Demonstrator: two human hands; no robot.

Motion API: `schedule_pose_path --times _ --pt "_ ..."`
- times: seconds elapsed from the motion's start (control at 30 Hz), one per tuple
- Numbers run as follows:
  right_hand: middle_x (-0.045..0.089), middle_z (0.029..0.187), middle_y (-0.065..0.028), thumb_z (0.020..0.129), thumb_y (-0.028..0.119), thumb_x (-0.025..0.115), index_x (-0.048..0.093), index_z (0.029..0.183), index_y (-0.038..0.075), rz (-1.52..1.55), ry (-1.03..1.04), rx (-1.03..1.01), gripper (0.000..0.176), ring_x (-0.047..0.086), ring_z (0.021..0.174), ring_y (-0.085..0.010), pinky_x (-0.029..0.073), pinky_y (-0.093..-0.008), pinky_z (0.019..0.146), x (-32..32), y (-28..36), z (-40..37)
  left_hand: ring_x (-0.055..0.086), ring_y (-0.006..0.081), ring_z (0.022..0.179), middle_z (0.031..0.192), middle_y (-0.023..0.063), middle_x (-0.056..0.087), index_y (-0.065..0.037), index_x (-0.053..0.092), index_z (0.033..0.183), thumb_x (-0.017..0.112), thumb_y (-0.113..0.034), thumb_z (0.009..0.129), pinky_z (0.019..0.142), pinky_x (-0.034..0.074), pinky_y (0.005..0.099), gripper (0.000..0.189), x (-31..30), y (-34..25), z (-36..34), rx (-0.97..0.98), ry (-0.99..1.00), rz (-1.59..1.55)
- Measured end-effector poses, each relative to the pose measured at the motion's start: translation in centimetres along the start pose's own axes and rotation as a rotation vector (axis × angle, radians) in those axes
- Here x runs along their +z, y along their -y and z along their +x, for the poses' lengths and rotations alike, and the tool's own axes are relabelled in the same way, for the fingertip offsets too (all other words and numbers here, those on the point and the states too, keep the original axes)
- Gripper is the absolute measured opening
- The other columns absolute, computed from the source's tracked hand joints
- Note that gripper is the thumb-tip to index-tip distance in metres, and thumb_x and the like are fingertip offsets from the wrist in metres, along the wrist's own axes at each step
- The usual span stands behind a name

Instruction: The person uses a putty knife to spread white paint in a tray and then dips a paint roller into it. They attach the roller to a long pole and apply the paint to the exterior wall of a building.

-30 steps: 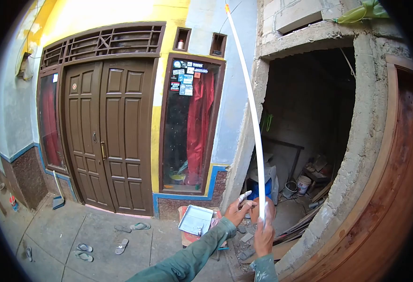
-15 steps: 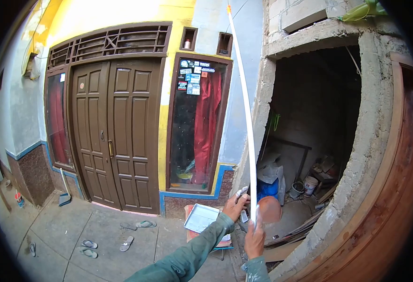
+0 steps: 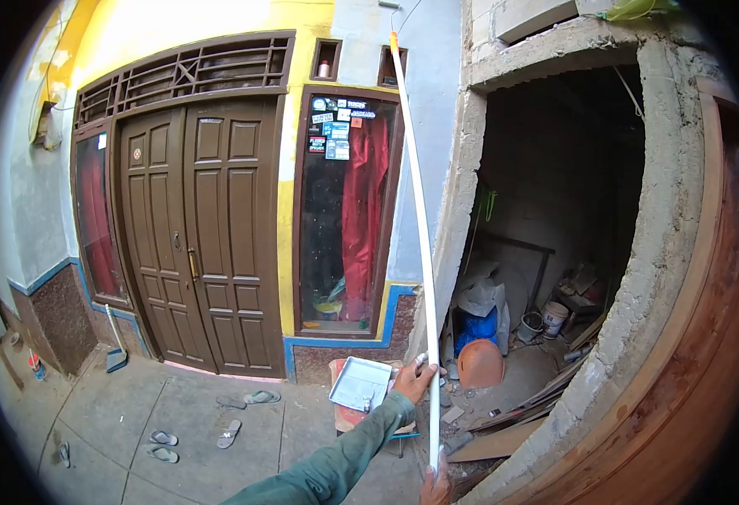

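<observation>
A long white pole (image 3: 421, 210) with an orange tip rises from my hands toward the blue-grey wall, where a small part of a roller shows at the top edge. My left hand (image 3: 415, 381) is closed beside the middle of the pole, with a small pale object at its fingers. Lower down, my right hand (image 3: 435, 488) is wrapped round the pole's lower part, partly cut off by the frame edge. Left of my left hand, a white paint tray (image 3: 359, 384) sits on a low stand.
Brown double doors (image 3: 201, 244) and a window with a red curtain (image 3: 362, 210) stand ahead. Several sandals lie on the concrete floor. A dark doorway at right holds buckets (image 3: 554, 318), an orange basin (image 3: 480, 364) and boards (image 3: 495, 443).
My right hand has moved down along the pole, toward the bottom edge. My left hand has come down slightly and to the left, and the pole's top has shifted left and lower in view.
</observation>
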State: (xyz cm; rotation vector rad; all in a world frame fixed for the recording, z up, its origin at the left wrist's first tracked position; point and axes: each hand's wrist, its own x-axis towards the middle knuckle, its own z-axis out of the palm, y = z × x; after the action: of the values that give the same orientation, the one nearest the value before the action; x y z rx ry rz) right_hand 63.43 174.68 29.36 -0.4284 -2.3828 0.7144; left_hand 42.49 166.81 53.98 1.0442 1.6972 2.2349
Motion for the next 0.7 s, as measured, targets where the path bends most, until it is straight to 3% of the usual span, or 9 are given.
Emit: schedule_pose_path --times 0.1,0.23,0.33,0.47,0.7 --pt "0.061 0.097 -0.0196 0.090 0.017 0.048 0.058 0.105 -0.003 -0.104 -0.008 0.048 0.027 0.057 0.089 -0.0364 0.047 -0.0405 0.080 0.1 -0.7 -4.1 0.059 0.0103 0.080 0.090 0.0066 0.067 0.006 0.046 0.122 0.053 -0.026 0.093 0.074 0.046 0.0230 0.044 0.1 0.7 -1.3 0.009 -0.050 -0.026" --pt "0.061 0.100 -0.0189 0.090 0.016 0.048 0.058 0.106 -0.003 -0.152 0.010 0.131 0.027 0.057 0.092 -0.0352 0.047 -0.0399 0.083 0.4 -1.0 -6.6 0.059 0.0103 0.082 0.091 0.0057 0.066 0.003 0.048 0.117 0.051 -0.024 0.094 0.075 0.047 0.0235 0.036 0.0 2.3 -4.3 0.002 0.040 0.052" --pt "0.061 0.101 -0.0189 0.090 0.016 0.048 0.058 0.106 -0.004 -0.151 0.030 0.185 0.027 0.057 0.093 -0.0349 0.046 -0.0399 0.085 0.6 -1.3 -7.5 0.059 0.0106 0.082 0.093 0.0064 0.066 0.002 0.050 0.114 0.051 -0.023 0.094 0.074 0.047 0.0240 0.031 0.6 3.1 -6.8 -0.137 0.056 -0.008" --pt "0.060 0.102 -0.0188 0.090 0.016 0.048 0.057 0.107 -0.004 -0.149 0.042 0.210 0.028 0.056 0.095 -0.0345 0.045 -0.0399 0.086 0.8 -1.4 -7.8 0.059 0.0117 0.084 0.095 0.0072 0.064 0.001 0.049 0.116 0.051 -0.021 0.095 0.075 0.047 0.0245 0.030 1.0 6.1 -9.1 -0.073 0.082 -0.014" --pt "0.060 0.104 -0.0187 0.090 0.016 0.048 0.057 0.108 -0.004 -0.150 0.067 0.222 0.029 0.056 0.098 -0.0338 0.044 -0.0398 0.089 1.1 -1.6 -7.8 0.060 0.0133 0.088 0.098 0.0089 0.064 0.003 0.044 0.125 0.055 -0.021 0.093 0.075 0.049 0.0271 0.041 1.4 9.1 -11.5 -0.173 0.108 0.029"
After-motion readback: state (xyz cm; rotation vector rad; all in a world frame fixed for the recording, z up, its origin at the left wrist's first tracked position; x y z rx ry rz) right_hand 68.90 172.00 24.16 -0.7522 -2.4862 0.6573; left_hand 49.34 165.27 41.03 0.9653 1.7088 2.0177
